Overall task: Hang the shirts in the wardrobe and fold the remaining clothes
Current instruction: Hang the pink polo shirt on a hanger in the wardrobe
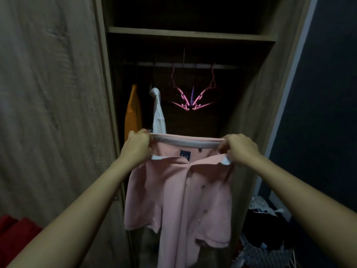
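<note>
I hold a pink collared shirt [179, 194] up in front of the open wardrobe [251, 105]. My left hand [138, 147] grips the left end of its collar and my right hand [238, 149] grips the right end, stretching the collar flat. The shirt's body and short sleeves hang down freely. Behind it, pink hangers [193, 97] dangle from the dark rail [189, 65] with nothing on them. An orange garment [132, 115] and a white garment [158, 113] hang at the rail's left side.
A wooden shelf [191, 34] spans the wardrobe above the rail. The wardrobe door [48, 105] stands open on the left. Red cloth [13, 235] lies at the bottom left. A pile of dark and patterned clothes [270, 238] sits at the bottom right beside a dark wall.
</note>
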